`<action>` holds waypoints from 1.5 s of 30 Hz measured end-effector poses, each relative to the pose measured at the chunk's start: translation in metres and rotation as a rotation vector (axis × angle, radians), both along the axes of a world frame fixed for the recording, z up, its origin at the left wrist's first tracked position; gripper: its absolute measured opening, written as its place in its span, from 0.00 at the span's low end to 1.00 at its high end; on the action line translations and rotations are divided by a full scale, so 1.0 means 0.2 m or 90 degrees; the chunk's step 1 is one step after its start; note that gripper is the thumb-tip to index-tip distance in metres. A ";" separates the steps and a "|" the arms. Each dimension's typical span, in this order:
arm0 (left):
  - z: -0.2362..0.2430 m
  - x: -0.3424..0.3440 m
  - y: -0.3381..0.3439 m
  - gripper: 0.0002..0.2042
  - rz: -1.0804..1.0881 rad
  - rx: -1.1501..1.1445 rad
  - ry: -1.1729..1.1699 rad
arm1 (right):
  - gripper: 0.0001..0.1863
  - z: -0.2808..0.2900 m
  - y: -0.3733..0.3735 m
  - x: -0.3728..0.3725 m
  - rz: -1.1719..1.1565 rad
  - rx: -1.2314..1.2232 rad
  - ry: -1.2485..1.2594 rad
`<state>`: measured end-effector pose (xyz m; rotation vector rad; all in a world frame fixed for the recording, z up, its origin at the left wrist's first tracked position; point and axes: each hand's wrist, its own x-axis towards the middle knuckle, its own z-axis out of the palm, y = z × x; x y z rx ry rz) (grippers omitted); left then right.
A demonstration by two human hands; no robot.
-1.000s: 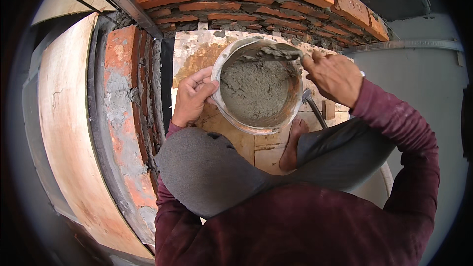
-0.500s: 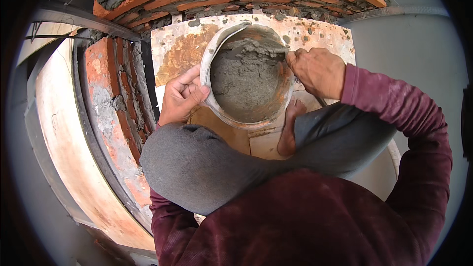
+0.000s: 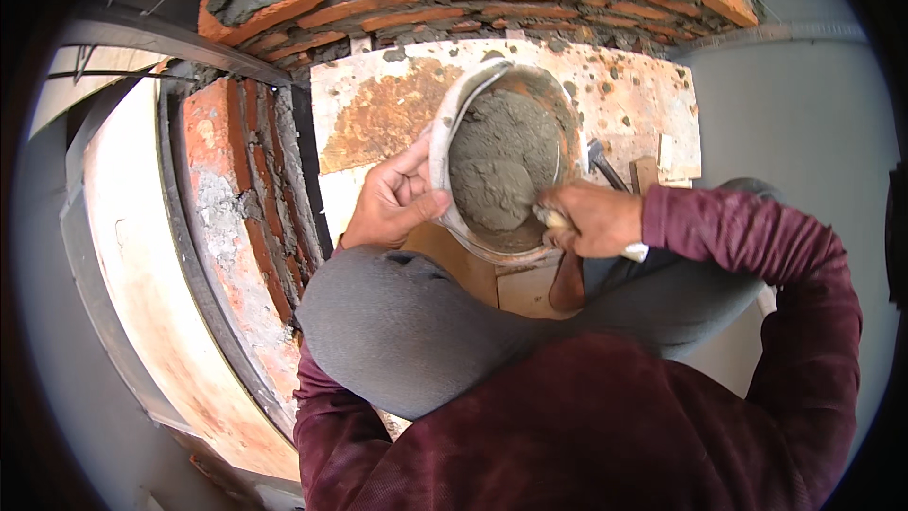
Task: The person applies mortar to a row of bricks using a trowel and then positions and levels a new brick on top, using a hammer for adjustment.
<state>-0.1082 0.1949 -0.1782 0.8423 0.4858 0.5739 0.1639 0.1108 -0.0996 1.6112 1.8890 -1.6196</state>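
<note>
A round bucket [image 3: 443, 147] with a pale, mortar-smeared rim leans between my knees and the brick wall. Wet grey mortar [image 3: 506, 128] fills much of its inside. My left hand [image 3: 395, 197] grips the bucket's left rim, thumb on the near side and fingers around the outside. Over the bucket's lower right edge, my right hand [image 3: 598, 218] is closed around the pale handle of a trowel [image 3: 558, 219]. The trowel's blade is hidden under a heap of mortar inside the bucket.
Beyond the bucket lies a mortar-spotted board [image 3: 378, 104], below a brick wall [image 3: 473, 0] with fresh mortar on top. A hammer-like metal tool [image 3: 605, 163] and small wood pieces [image 3: 667, 159] lie right of the bucket. A brick column [image 3: 222, 151] stands left; my bent leg [image 3: 407, 331] is close by.
My right hand has drawn the trowel from the bucket's far right side toward its near right edge. The bucket tilts more, and the metal tool on the right has come into sight.
</note>
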 end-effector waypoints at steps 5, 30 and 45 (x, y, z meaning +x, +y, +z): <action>-0.04 -0.02 0.04 0.37 0.011 -0.001 -0.012 | 0.22 0.08 -0.02 0.13 -0.155 -0.232 0.050; 0.83 -0.60 -0.19 0.34 0.200 0.479 0.238 | 0.06 0.53 1.59 -0.40 0.272 0.873 -0.299; 0.82 -0.39 -0.17 0.25 -0.088 0.826 0.330 | 0.16 0.23 0.97 -0.45 -0.225 0.215 0.107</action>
